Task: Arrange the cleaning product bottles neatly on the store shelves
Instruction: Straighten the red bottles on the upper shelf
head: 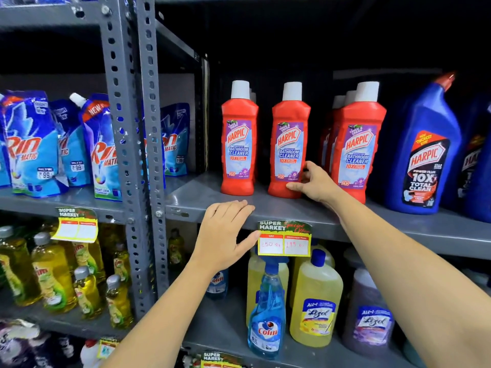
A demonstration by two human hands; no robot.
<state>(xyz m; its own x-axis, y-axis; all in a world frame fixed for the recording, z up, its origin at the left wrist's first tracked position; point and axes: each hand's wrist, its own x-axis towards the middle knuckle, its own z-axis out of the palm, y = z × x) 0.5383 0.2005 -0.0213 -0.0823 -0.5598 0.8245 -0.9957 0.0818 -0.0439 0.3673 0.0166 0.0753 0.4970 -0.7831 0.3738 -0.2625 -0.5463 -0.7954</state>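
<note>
Left hand (pixel 225 229): bare, no glove, no ring or band visible on the fingers.
Right hand (pixel 317 183): bare as well, nothing worn on the fingers that show.
Left forearm (pixel 159 320): uncovered up to the lower frame edge, no sleeve, no watch or bracelet at the wrist.
Right forearm (pixel 414 269): uncovered to the frame edge, no sleeve or wristwear.
Nails: short, unpainted where visible.
</note>
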